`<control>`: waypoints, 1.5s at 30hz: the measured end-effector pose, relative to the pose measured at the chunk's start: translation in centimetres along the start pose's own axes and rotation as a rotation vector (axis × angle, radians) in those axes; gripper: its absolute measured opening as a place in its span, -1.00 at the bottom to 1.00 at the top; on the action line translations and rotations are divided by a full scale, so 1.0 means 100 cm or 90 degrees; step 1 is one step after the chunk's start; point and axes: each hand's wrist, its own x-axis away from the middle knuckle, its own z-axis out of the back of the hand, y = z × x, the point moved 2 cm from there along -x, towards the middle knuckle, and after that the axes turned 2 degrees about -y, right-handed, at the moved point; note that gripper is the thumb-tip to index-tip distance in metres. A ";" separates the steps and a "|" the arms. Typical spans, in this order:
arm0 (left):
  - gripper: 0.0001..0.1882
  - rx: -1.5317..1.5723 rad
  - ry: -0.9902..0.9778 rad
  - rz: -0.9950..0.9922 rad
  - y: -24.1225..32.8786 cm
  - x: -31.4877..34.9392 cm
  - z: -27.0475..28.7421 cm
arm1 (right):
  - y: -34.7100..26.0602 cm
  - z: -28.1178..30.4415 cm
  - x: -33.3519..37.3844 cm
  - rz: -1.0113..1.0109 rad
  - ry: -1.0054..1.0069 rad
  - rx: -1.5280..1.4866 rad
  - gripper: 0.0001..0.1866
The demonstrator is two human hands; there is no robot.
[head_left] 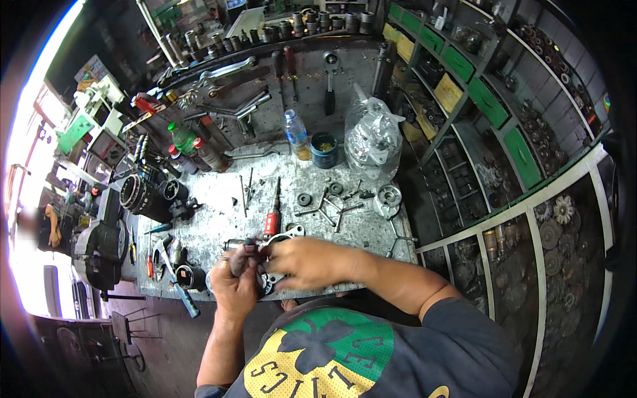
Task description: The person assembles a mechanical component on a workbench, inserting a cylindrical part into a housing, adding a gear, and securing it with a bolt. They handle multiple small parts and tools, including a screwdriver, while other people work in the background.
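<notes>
At the near edge of the bench, my left hand (pixel 237 282) is closed, its fingers pinched round a small dark part I cannot make out. My right hand (pixel 308 262) reaches in from the right with fingers curled beside the left one; what they grip is hidden. Under and between both hands sits a light grey metal housing (pixel 296 230) with bolt lugs, partly covered by them. Just beyond it lies a screwdriver (pixel 271 223) with a red handle. A puller with metal arms (pixel 328 211) and small ring parts (pixel 304 199) lie farther right.
A hammer (pixel 180 292) overhangs the near left edge beside a black cylinder (pixel 191 278). Bottles (pixel 182 140), a plastic bottle (pixel 296 136), a blue can (pixel 324 151) and bagged metal parts (pixel 373 136) stand at the back. A bench vise (pixel 99 245) is left; shelves (pixel 491 103) rise right.
</notes>
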 end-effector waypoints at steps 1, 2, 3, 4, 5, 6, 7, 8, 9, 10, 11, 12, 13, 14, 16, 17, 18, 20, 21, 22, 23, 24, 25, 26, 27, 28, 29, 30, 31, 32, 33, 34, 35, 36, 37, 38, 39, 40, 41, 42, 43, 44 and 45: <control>-0.78 -0.021 0.076 -0.014 -0.004 -0.006 0.008 | 0.010 0.016 0.006 0.018 0.073 -0.071 -0.62; -0.80 -0.039 0.144 -0.001 -0.012 -0.012 0.015 | 0.028 0.034 0.013 -0.045 0.120 -0.222 -0.68; -0.82 0.052 0.182 0.033 -0.023 -0.019 0.025 | 0.047 0.048 0.021 -0.129 0.257 -0.229 -0.69; -0.84 0.144 0.211 0.114 -0.038 -0.026 0.036 | 0.073 0.062 0.027 -0.279 0.348 -0.197 -0.69; -0.83 0.148 0.211 0.185 -0.052 -0.027 0.051 | 0.098 0.072 0.031 -0.348 0.441 -0.101 -0.65; -0.81 0.132 0.236 0.294 -0.069 -0.028 0.066 | 0.123 0.075 0.038 -0.497 0.400 0.020 -0.58; -0.81 0.135 0.237 0.293 -0.088 -0.034 0.070 | 0.147 0.070 0.040 -0.597 0.323 0.061 -0.49; -0.77 -0.129 0.213 0.207 -0.103 -0.038 0.072 | 0.167 0.057 0.036 -0.584 0.259 0.085 -0.47; -0.72 -0.251 0.147 0.291 -0.125 -0.042 0.074 | 0.185 0.043 0.031 -0.582 0.205 0.119 -0.45; -0.66 -0.361 0.092 0.354 -0.144 -0.044 0.075 | 0.201 0.029 0.027 -0.598 0.141 0.152 -0.42; -0.50 -0.502 0.052 0.343 -0.162 -0.049 0.071 | 0.213 0.016 0.021 -0.585 0.119 0.197 -0.39; -0.41 -0.558 -0.004 0.270 -0.177 -0.053 0.067 | 0.223 0.002 0.014 -0.589 0.086 0.238 -0.36; -0.39 -0.588 -0.053 0.313 -0.193 -0.055 0.065 | 0.231 -0.007 0.009 -0.612 0.045 0.222 -0.36; -0.38 -0.619 -0.092 0.332 -0.207 -0.058 0.062 | 0.236 -0.016 0.002 -0.630 0.036 0.226 -0.36; -0.24 -0.643 -0.184 0.407 -0.227 -0.059 0.058 | 0.238 -0.029 -0.004 -0.672 0.035 0.256 -0.38; -0.19 -0.628 -0.190 0.404 -0.232 -0.057 0.055 | 0.237 -0.033 -0.006 -0.671 0.051 0.247 -0.39; -0.13 -0.628 -0.198 0.418 -0.234 -0.052 0.055 | 0.235 -0.034 -0.003 -0.675 0.072 0.252 -0.41; -0.06 -0.586 -0.143 0.348 -0.231 -0.042 0.053 | 0.231 -0.032 0.010 -0.648 0.127 0.169 -0.41; -0.10 -0.526 -0.131 0.328 -0.227 -0.033 0.054 | 0.232 -0.025 0.020 -0.635 0.167 0.139 -0.44; -0.14 -0.473 -0.114 0.309 -0.223 -0.025 0.055 | 0.233 -0.018 0.032 -0.615 0.205 0.105 -0.46; -0.24 -0.419 -0.083 0.281 -0.216 -0.014 0.056 | 0.234 -0.007 0.048 -0.648 0.288 0.169 -0.53; -0.25 -0.387 -0.098 0.299 -0.211 -0.005 0.056 | 0.237 0.005 0.066 -0.673 0.326 0.208 -0.53; -0.27 -0.356 -0.105 0.303 -0.206 0.005 0.057 | 0.241 0.015 0.082 -0.722 0.339 0.225 -0.50; -0.29 -0.334 -0.107 0.305 -0.201 0.012 0.058 | 0.245 0.024 0.093 -0.707 0.309 0.257 -0.46; -0.34 -0.330 -0.108 0.307 -0.196 0.020 0.057 | 0.249 0.026 0.101 -0.691 0.265 0.234 -0.45; -0.34 -0.330 -0.118 0.308 -0.192 0.025 0.057 | 0.252 0.031 0.108 -0.682 0.235 0.240 -0.43; -0.35 -0.338 -0.123 0.307 -0.188 0.030 0.056 | 0.258 0.033 0.108 -0.685 0.162 0.232 -0.41; -0.35 -0.350 -0.132 0.331 -0.185 0.033 0.055 | 0.261 0.035 0.107 -0.666 0.139 0.236 -0.40; -0.39 -0.331 -0.130 0.333 -0.182 0.035 0.054 | 0.263 0.039 0.106 -0.675 0.101 0.249 -0.40; -0.40 -0.313 -0.127 0.321 -0.179 0.037 0.052 | 0.265 0.040 0.103 -0.671 0.054 0.248 -0.39; -0.41 -0.297 -0.129 0.324 -0.176 0.037 0.051 | 0.265 0.043 0.101 -0.662 0.026 0.261 -0.38; -0.42 -0.283 -0.130 0.328 -0.173 0.037 0.049 | 0.265 0.046 0.098 -0.665 0.007 0.260 -0.37; -0.44 -0.276 -0.125 0.322 -0.170 0.037 0.047 | 0.263 0.049 0.097 -0.645 -0.001 0.255 -0.37; -0.44 -0.275 -0.124 0.310 -0.166 0.036 0.045 | 0.261 0.052 0.097 -0.643 -0.007 0.274 -0.36; -0.44 -0.275 -0.120 0.303 -0.162 0.035 0.043 | 0.260 0.054 0.097 -0.650 -0.028 0.273 -0.31; -0.45 -0.273 -0.114 0.304 -0.158 0.034 0.041 | 0.259 0.055 0.097 -0.631 -0.029 0.259 -0.30; -0.45 -0.266 -0.115 0.301 -0.154 0.033 0.038 | 0.259 0.056 0.098 -0.632 -0.035 0.262 -0.28; -0.45 -0.259 -0.115 0.306 -0.150 0.033 0.035 | 0.258 0.055 0.098 -0.617 -0.049 0.248 -0.27; -0.46 -0.253 -0.109 0.308 -0.145 0.033 0.034 | 0.258 0.053 0.098 -0.599 -0.066 0.253 -0.28; -0.46 -0.255 -0.116 0.295 -0.141 0.032 0.032 | 0.259 0.052 0.098 -0.602 -0.042 0.259 -0.29; -0.45 -0.266 -0.118 0.281 -0.136 0.032 0.032 | 0.258 0.050 0.097 -0.586 -0.014 0.253 -0.31; -0.45 -0.277 -0.121 0.265 -0.132 0.032 0.031 | 0.257 0.049 0.097 -0.578 0.024 0.257 -0.32; -0.46 -0.257 -0.109 0.278 -0.128 0.033 0.032 | 0.255 0.047 0.097 -0.580 0.088 0.294 -0.34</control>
